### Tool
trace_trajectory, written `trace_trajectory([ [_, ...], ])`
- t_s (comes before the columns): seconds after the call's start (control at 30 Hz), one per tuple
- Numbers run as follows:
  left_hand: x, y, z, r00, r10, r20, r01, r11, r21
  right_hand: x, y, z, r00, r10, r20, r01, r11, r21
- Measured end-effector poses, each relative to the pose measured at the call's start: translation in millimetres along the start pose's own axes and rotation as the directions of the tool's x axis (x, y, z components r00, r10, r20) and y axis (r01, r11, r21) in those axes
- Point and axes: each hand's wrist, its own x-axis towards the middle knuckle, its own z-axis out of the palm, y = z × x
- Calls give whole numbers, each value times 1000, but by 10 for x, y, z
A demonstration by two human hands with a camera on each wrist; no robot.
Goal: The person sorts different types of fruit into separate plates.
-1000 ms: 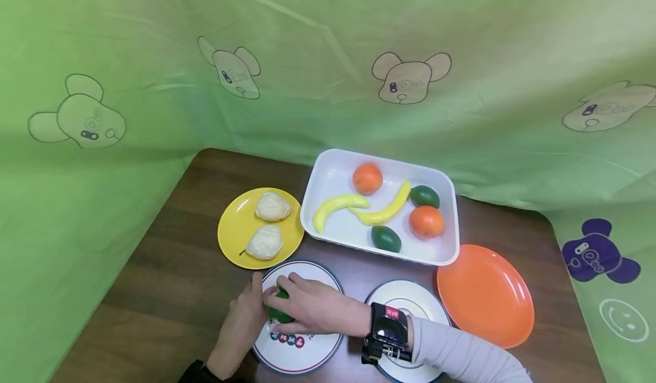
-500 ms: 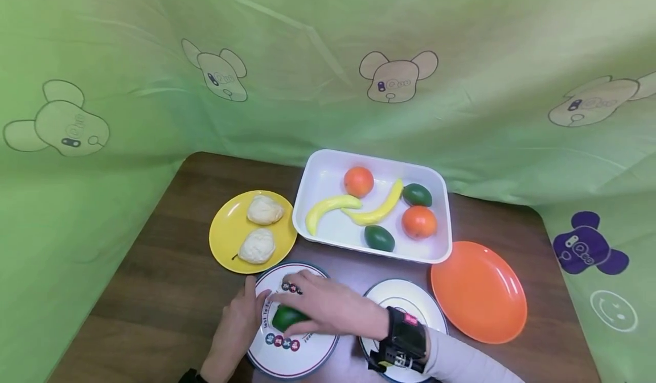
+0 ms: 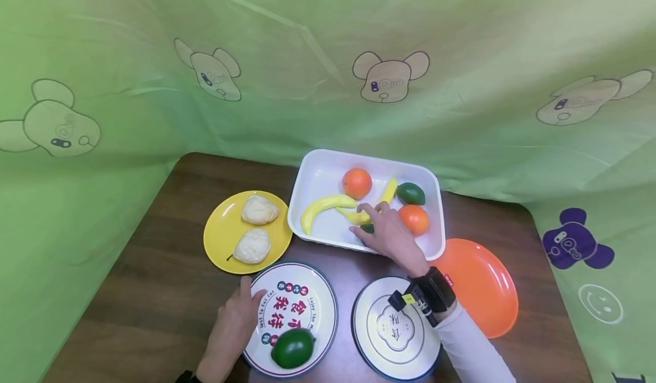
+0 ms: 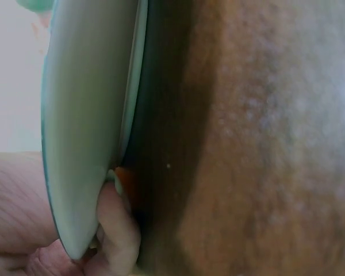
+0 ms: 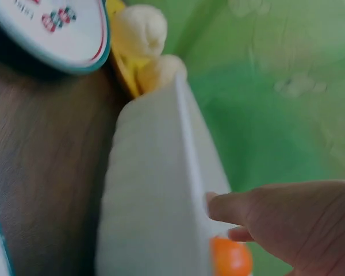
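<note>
Head view: a green fruit in the tray appears to be reached for by the right hand, fingers spread; a pinch seems called for. Most of that fruit is hidden; contact cannot be told. Before the tray, a lettered plate bearing another green fruit is gripped by the left hand.

A green cloth (printed with cartoon animal heads) hangs behind the wooden table.
</note>
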Motion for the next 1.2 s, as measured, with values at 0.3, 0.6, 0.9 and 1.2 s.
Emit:
trace_trajectory([
  [0.3,-38,-4,49,1000,20,-7,-20,1000,-22,114,181,249,985,43,170,-66,988,137],
  [0.6,-42,-33,36,1000,-2,6,2,1000,-10,-59,-167,171,954,-166,-249,229,941,250],
  [0.9,2,-41,28,999,40,-17,-40,999,-22,-368,-979,285,753,-536,-383,647,710,279],
  [1.2,2,-72,28,986,130,-106,-130,991,10,-393,-1261,831,764,-625,-158,643,759,102],
])
